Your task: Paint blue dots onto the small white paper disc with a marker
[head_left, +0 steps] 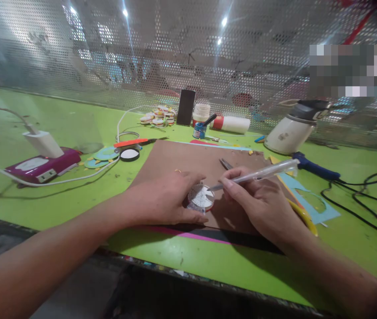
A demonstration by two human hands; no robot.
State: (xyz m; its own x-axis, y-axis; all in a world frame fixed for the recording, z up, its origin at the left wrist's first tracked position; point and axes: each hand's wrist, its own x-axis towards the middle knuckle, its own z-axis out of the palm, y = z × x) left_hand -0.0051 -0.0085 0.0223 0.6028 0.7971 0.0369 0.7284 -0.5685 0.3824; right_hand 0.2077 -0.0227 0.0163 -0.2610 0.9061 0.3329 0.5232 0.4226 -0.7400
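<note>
My left hand (165, 198) curls round a small clear round disc (201, 198) with white sections, pressing it down on a brown cardboard sheet (181, 159). A clear-barrelled pen (258, 173) is pinched in my right hand (261, 204), and its tip touches the top of the disc. Both hands rest on the cardboard near the front edge of the green table (75, 119).
Scissors (225, 164) lie on the cardboard behind my hands. Left: a purple box (42, 166) with a white charger and cable, blue paper circles (103, 156), an orange knife (131, 142). Back: a dark phone (186, 107), jars, a paint pot (200, 130). Right: a white jug (291, 130), a blue glue gun (314, 167), black cable, blue paper.
</note>
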